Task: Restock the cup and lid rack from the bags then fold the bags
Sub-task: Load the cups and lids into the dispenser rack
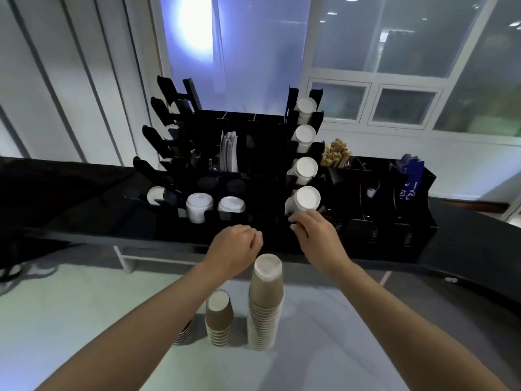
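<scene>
A black cup and lid rack stands on the dark counter. Its right column holds several slanted stacks of white cups; the lowest stack sits just above my right hand, whose fingers curl under its lower end. My left hand hovers in front of the rack with fingers curled, holding nothing I can see. White lids fill two front slots. On the white table stand a tall stack of brown cups, a short stack and a smaller one partly behind my left forearm.
A second black organiser at the right holds wooden stirrers and blue packets. White napkins stand in the rack's middle. The dark counter runs left and right behind the table; windows lie beyond.
</scene>
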{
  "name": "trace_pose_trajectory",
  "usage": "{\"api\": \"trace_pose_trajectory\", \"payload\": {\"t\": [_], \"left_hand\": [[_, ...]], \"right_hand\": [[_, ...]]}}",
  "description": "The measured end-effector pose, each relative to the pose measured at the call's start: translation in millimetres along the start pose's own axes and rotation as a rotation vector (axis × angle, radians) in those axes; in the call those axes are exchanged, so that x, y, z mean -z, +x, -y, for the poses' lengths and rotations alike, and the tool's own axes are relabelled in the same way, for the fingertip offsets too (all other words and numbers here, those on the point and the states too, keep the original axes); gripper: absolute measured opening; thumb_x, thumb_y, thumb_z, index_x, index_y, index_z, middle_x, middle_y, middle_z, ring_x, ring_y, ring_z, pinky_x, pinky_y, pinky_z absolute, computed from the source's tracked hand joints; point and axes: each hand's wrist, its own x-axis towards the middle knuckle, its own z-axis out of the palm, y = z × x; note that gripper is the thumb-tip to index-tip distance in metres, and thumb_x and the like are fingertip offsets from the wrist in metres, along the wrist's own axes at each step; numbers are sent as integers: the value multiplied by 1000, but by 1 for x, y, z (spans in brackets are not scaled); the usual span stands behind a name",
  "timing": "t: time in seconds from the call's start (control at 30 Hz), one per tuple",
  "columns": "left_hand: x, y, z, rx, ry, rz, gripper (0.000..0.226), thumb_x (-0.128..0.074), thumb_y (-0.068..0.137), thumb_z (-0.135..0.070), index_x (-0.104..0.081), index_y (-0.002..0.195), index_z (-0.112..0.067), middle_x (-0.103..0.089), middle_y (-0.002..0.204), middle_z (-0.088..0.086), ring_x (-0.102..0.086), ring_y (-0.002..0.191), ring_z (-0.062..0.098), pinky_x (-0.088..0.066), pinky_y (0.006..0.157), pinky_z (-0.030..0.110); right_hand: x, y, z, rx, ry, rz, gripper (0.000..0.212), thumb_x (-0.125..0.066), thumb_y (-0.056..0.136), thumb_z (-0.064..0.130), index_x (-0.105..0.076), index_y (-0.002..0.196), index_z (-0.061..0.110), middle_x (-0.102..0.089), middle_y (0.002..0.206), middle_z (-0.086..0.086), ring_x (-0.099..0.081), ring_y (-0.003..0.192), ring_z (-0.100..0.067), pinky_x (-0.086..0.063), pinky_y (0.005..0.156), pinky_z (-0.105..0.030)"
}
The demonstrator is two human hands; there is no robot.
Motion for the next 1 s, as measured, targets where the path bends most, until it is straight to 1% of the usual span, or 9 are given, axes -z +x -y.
{"api": "trace_pose_trajectory", "payload": {"t": [0.13,0.23,0.33,0.4,0.57,0.67,0.83,0.9,1.0], "left_hand": [[-3,-39,-2,145,20,87,38,-48,96,-24,-46,60,-11,-48,61,2,-48,60,22,-38,54,35],[-10,-71,-4,214,31,157,36,-52,98,-25,-49,64,-12,-54,68,4,-54,67,26,-36,58,34],[-18,-102,-7,216,22,202,35,-44,105,-31,-56,78,-12,-60,81,5,-56,78,24,-45,67,38],[-24,-119,-8,238,-23,235,33,-42,105,-33,-57,81,-15,-59,84,1,-54,81,19,-46,70,38],[-36,-143,-5,284,-74,345,19,-42,100,-29,-49,82,-28,-50,83,-11,-51,78,13,-46,65,34],[-41,-149,-2,352,-149,413,19,-45,101,-32,-60,111,-27,-60,108,-8,-59,95,16,-54,80,35],[-45,-154,4,459,-309,654,95,-59,83,-70,-14,158,-33,-37,157,-2,-39,141,23,-36,115,40],[-43,-153,0,442,-385,711,115,-68,69,-79,-7,156,-37,-35,155,-7,-38,142,22,-37,115,42],[-41,-157,-4,534,-704,706,108,-83,66,-67,-21,150,-35,-51,136,-15,-55,122,7,-49,106,36]], "right_hand": [[-8,-27,16,-169,141,205,25,-62,94,48,-62,111,29,-62,92,13,-59,81,-3,-50,73,-26],[-25,-57,18,-352,428,360,83,-72,73,67,-42,142,31,-58,120,15,-57,107,-1,-49,89,-23],[-53,-85,14,-463,617,473,106,-86,68,53,-23,151,33,-48,139,15,-49,126,-7,-47,101,-29],[-74,-101,10,-500,611,477,99,-89,67,45,-25,143,39,-51,133,19,-53,124,-10,-49,95,-25],[-97,-111,6,-513,472,369,93,-83,64,59,-29,138,44,-54,115,29,-59,104,0,-47,74,-14],[-94,-103,3,-518,422,361,98,-81,62,57,-30,143,34,-56,113,20,-60,97,-2,-48,69,-15],[-62,-74,0,-654,558,302,89,-74,64,41,-34,142,23,-63,114,3,-67,97,-14,-60,69,-34],[-47,-62,5,-715,704,325,78,-73,70,39,-40,139,22,-66,114,-4,-71,96,-22,-62,69,-40],[-32,-57,16,-783,830,386,64,-73,76,47,-48,132,26,-69,115,-6,-73,96,-24,-63,72,-42]]}}
